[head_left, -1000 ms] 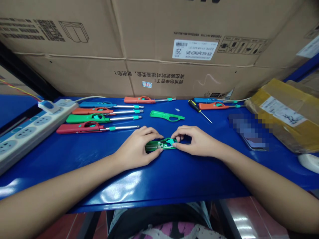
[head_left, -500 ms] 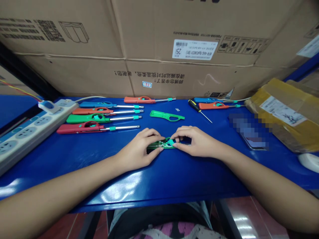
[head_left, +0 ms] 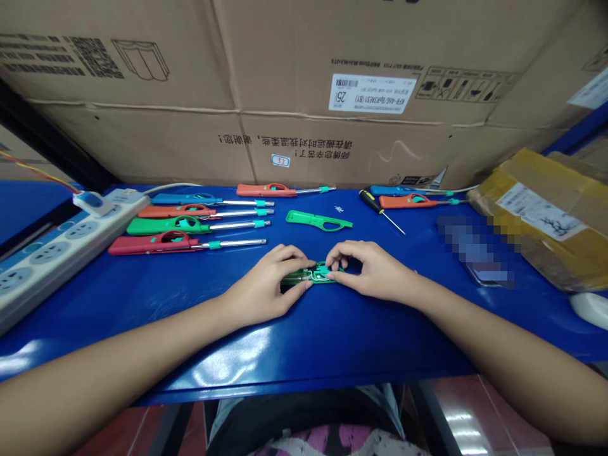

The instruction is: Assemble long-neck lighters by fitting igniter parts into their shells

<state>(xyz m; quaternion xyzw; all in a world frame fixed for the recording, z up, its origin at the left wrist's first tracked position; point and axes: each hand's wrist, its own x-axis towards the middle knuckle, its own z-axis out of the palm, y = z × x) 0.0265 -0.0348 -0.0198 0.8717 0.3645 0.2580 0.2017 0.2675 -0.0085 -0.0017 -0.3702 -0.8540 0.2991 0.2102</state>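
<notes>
In the middle of the blue table lies an opened green gas lighter (head_left: 297, 277), its dark fuel tank and white wire exposed. My left hand (head_left: 263, 283) grips the handle end between thumb and fingers. At the other end my right hand (head_left: 373, 271) pinches at the teal trigger (head_left: 322, 273) inside the casing; its fingertips partly hide the part. Beyond the hands sits the loose green casing half (head_left: 317, 220). A few tiny screws (head_left: 339, 209) are scattered behind it, and a black and yellow screwdriver (head_left: 373, 201) rests to their right.
Several whole lighters, such as a red one (head_left: 156, 244), lie in a row at left beside a white power strip (head_left: 102, 212). An orange lighter (head_left: 266, 190) is at the back. At right are a phone (head_left: 479, 256) and a taped parcel (head_left: 546, 221). A big cardboard box (head_left: 294, 88) walls the back.
My right fingers have shifted slightly left over the teal trigger, and the metal tube that showed beneath the right hand is now hidden. My left hand stays in place on the handle.
</notes>
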